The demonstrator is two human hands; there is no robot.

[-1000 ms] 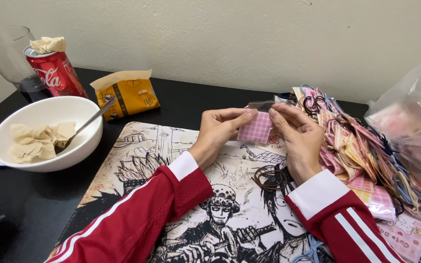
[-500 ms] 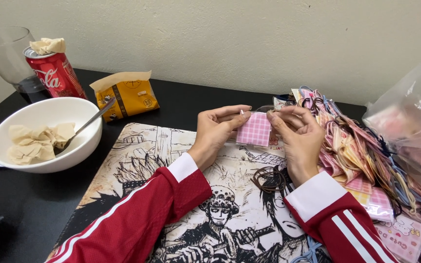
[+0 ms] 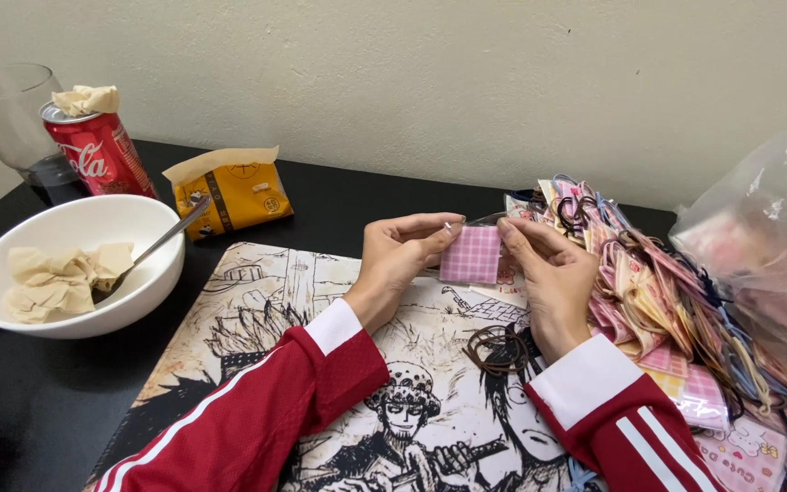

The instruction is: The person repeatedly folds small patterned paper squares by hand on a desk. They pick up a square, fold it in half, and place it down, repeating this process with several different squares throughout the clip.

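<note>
pile of cards (image 3: 658, 292) crowds right; bowl (image 3: 138, 228) blocks left.

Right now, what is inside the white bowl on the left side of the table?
The white bowl holds crumpled beige paper napkins and a metal spoon whose handle leans over the rim. The napkins cover the spoon's tip and the bottom of the bowl, so anything beneath them cannot be seen.

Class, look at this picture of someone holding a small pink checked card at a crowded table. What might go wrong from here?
1. The heaped pile of cards and hair ties sits right beside the right hand; a nudge might spill it.
2. The spoon leans out of the white bowl near the left hand's sleeve; a sweep could tip it.
</note>
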